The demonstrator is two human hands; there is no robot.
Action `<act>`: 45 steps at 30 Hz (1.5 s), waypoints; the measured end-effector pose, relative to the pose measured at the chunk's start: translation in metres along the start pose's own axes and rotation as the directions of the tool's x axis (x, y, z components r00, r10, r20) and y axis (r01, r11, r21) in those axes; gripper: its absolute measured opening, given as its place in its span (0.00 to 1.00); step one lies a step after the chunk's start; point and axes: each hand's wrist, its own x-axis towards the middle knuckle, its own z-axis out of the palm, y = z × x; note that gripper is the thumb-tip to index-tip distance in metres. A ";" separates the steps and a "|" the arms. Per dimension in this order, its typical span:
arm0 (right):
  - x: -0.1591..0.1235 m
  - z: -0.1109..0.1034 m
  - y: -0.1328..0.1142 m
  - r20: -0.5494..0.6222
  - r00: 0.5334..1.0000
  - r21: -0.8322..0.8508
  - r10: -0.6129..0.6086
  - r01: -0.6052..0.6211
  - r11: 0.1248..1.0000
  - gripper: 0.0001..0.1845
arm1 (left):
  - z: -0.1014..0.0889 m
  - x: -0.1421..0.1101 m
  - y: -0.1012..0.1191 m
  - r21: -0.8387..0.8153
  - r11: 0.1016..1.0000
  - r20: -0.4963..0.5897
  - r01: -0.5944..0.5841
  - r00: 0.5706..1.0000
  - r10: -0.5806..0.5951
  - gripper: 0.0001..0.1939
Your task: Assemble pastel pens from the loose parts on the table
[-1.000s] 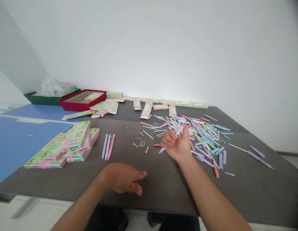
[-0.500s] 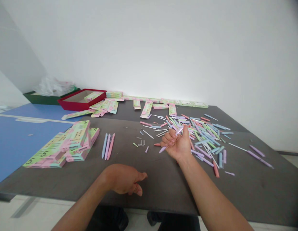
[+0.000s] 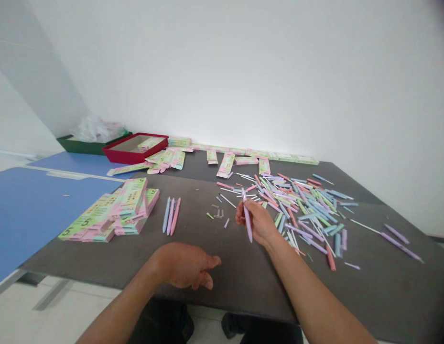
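Note:
A purple pen (image 3: 248, 220) is held in my right hand (image 3: 259, 220), its tapered end pointing down toward me and its clip end up. My left hand (image 3: 188, 266) hovers over the near part of the dark table, thumb and a finger apart, holding nothing. Three assembled pens (image 3: 170, 216), one blue, one purple and one pink, lie side by side left of centre. To the right of my right hand spreads a loose heap of pen barrels, parts and white refills (image 3: 304, 205). Small clear and coloured bits (image 3: 218, 213) lie between the three pens and my right hand.
Stacked pastel boxes (image 3: 126, 205) marked 5 stand on the left. Farther back are flattened cartons (image 3: 166, 160), a red tray (image 3: 117, 155) and a green tray (image 3: 80, 145) with a plastic bag (image 3: 100, 129). More boxes (image 3: 293, 158) line the wall.
My right hand has turned over and moved left, bringing the purple pen upright into view. The left hand keeps almost the same pose. The whole view has shifted slightly.

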 end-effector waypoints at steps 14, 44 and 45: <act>0.002 0.021 0.012 0.071 0.997 -0.271 -0.005 0.024 0.962 0.13 | 0.048 -0.112 -0.021 -0.073 0.944 -0.228 0.323 0.916 -0.331 0.27; 0.067 0.118 0.059 0.104 0.991 -0.994 0.082 0.101 0.036 0.18 | 0.002 -0.075 0.043 0.009 0.974 -0.297 0.226 0.931 -0.214 0.32; 0.071 0.122 0.062 0.101 0.991 -0.994 0.088 0.098 0.037 0.18 | 0.003 -0.076 0.043 0.010 0.976 -0.296 0.219 0.933 -0.206 0.32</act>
